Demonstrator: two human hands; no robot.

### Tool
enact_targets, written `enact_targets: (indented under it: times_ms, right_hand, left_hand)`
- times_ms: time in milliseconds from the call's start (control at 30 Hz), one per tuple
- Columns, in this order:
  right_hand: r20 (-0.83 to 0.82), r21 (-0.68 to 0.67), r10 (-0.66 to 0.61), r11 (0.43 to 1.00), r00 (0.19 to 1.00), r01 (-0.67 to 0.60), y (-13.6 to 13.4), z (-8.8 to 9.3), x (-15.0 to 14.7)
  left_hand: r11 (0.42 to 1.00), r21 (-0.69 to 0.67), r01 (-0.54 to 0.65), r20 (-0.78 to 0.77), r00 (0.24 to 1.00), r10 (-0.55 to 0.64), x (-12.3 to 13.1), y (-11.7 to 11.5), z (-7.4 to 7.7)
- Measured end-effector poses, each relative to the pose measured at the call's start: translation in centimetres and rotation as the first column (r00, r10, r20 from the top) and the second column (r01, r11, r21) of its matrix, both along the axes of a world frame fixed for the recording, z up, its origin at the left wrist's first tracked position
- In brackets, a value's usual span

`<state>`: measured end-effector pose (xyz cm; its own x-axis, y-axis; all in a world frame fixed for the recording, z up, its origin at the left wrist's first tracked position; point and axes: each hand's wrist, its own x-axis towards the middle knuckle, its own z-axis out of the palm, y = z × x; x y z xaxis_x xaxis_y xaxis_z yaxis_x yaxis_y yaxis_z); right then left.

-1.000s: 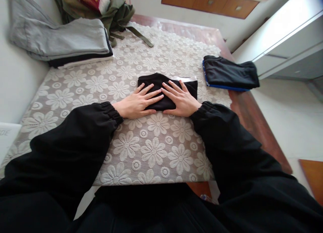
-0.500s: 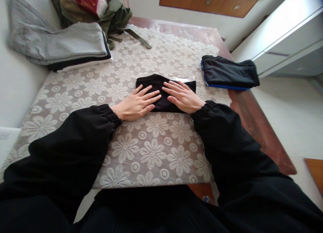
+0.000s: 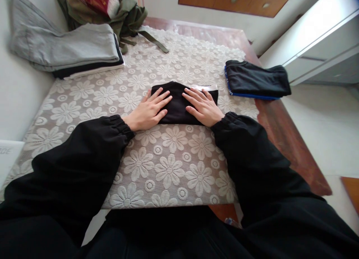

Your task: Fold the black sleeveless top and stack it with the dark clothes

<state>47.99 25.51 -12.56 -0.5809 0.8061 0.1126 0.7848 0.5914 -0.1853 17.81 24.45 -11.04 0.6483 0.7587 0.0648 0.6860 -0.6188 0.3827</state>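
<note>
A small folded black garment (image 3: 177, 105) with a white edge at its far right lies in the middle of the floral lace tablecloth (image 3: 168, 165). My left hand (image 3: 147, 111) rests flat on the garment's left part, fingers spread. My right hand (image 3: 202, 107) lies flat on its right part, fingers apart too. Both arms wear black sleeves with gathered cuffs. Neither hand grips anything.
A folded black garment with blue trim (image 3: 256, 81) lies at the table's right edge. A stack of folded grey, black and white clothes (image 3: 70, 51) sits at the far left, with an olive and red pile (image 3: 112, 8) behind it. Wooden table rim (image 3: 283, 132) shows on the right.
Both hands have slid slightly apart on the black garment, the left one moving left, so more black cloth shows between them.
</note>
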Motion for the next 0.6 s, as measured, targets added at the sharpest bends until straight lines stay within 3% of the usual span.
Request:
enact_targets:
  times_ms: [167,300,467,600]
  right_hand:
    - [0.009,0.014,-0.117,0.993,0.993,0.117,-0.01,0.03,-0.09]
    - [0.048,0.017,-0.106,0.994,0.993,0.106,-0.12,0.33,-0.22]
    - [0.038,0.011,-0.109,0.994,0.993,0.108,-0.17,0.61,-0.24]
    - [0.047,0.011,-0.117,0.993,0.992,0.117,-0.23,0.72,-0.26]
  left_hand:
    - [1.0,0.014,0.006,-0.069,0.998,-0.005,-0.39,0.25,-0.27]
    - [1.0,-0.001,0.005,-0.086,0.996,-0.005,-0.58,0.4,0.11]
    - [0.999,-0.046,-0.01,-0.023,1.0,0.009,-0.44,0.47,0.3]
    - [0.995,-0.044,-0.085,0.04,0.995,0.087,-0.49,0.78,0.01]
